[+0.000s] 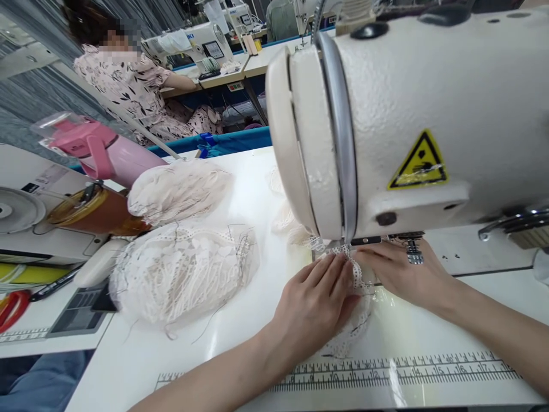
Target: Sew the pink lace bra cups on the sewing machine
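Observation:
A white lace piece (358,320) lies under the head of a sewing machine (412,114), its edge running up to the needle area. My left hand (315,297) grips the lace from the left, fingers bent together over it just in front of the needle area. On the other side, my right hand (405,266) has its fingers drawn together at the lace's right edge, beneath the machine head. The machine head partly covers those fingertips and hides the needle. More pale lace (289,226) rests behind the needle area.
Two bundles of white lace, a nearer one (184,274) and a farther one (180,189), lie left. Beyond them stand a pink bottle (124,154) and an amber cup (94,209). Red-handled scissors (15,309) lie far left. A printed ruler (386,372) crosses the front. A person (128,86) sits behind.

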A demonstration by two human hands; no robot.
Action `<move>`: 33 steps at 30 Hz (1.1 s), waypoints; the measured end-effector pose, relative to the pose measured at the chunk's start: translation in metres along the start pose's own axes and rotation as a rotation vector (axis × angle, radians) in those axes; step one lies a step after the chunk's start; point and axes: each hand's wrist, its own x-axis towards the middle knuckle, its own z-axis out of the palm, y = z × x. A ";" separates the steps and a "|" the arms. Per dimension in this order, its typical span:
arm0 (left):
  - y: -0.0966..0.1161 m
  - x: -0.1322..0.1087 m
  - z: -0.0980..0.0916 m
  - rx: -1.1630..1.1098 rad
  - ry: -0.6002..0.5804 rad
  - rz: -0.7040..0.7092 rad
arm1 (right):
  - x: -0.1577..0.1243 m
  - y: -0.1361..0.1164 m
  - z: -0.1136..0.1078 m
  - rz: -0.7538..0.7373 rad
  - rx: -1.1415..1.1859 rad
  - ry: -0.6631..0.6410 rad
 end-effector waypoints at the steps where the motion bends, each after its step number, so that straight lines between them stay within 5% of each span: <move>1: 0.002 0.000 -0.002 -0.014 0.000 0.006 | 0.000 0.000 0.000 -0.035 0.023 0.046; 4: 0.001 0.001 -0.006 -0.059 0.016 0.021 | -0.002 0.001 0.000 -0.096 0.110 0.133; 7: -0.011 0.008 -0.004 -0.083 -0.004 -0.078 | -0.001 0.002 0.001 0.001 0.110 0.142; 13: -0.034 0.020 0.008 -0.230 -0.146 -0.386 | 0.000 0.004 0.007 0.207 0.147 -0.048; 33: -0.034 0.020 0.012 -0.541 -0.059 -0.468 | 0.005 0.003 0.006 0.348 0.673 -0.212</move>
